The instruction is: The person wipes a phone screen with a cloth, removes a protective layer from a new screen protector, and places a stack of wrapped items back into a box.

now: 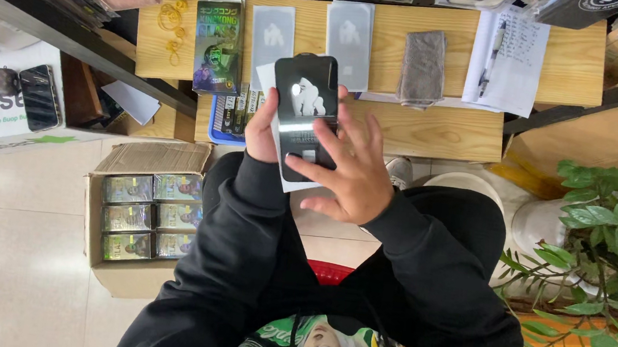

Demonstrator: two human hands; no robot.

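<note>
My left hand [261, 132] grips a black phone-shaped screen protector [306, 93] together with a white backing card, holding it upright in front of me. My right hand [347, 171] lies over its lower half, fingers spread, thumb and fingertips touching the dark glossy surface. Both arms wear black sleeves. On the wooden table [436, 129] behind lie two grey protector sheets [349, 41], a printed retail box [217, 45] and a grey cloth [422, 67].
A paper with a pen [506, 56] lies at the table's right. A cardboard box of packaged items [147, 218] stands on the floor at left. A potted plant [607, 251] is at right. Rubber bands [172, 18] lie at the table's left.
</note>
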